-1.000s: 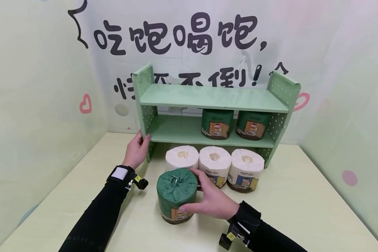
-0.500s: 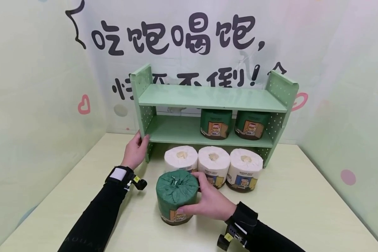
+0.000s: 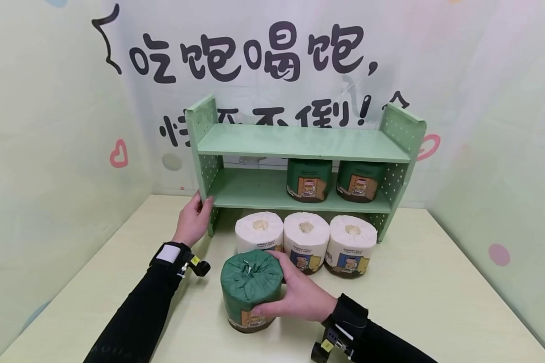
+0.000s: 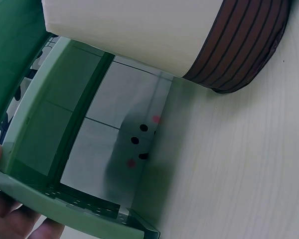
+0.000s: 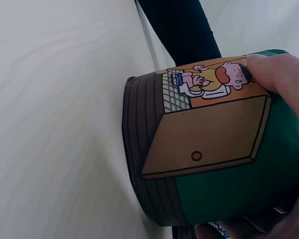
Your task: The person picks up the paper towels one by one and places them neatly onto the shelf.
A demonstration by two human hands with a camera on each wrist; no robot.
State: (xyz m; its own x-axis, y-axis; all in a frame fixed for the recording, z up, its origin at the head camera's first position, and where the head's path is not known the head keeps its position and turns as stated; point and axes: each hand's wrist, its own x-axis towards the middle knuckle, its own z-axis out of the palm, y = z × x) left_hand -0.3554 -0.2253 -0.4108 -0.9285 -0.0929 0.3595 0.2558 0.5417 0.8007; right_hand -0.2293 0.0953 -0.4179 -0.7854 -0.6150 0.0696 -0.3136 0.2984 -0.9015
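Note:
My right hand [image 3: 300,295] grips a green-wrapped toilet roll [image 3: 251,276] from its right side, thumb in front and fingers behind. The roll stands upright in front of the left white roll. In the right wrist view its printed side [image 5: 209,132] is close over the tabletop; I cannot tell whether it touches. My left hand [image 3: 193,222] holds the left upright of a light green shelf rack [image 3: 300,141]. In the left wrist view, fingers [image 4: 21,219] curl around the rack's edge. Two more green toilet rolls [image 3: 309,180] [image 3: 361,181] stand on the middle shelf, towards the right.
Three white toilet rolls [image 3: 260,228] [image 3: 306,239] [image 3: 350,244] form a row on the pale tabletop [image 3: 436,292], before the rack's lower opening. Printed walls [image 3: 490,151] enclose the back and sides. The upper shelf bears nothing.
The green roll in my right hand has come slightly nearer to me and left. My left hand keeps its hold on the rack. The head view has shifted a little.

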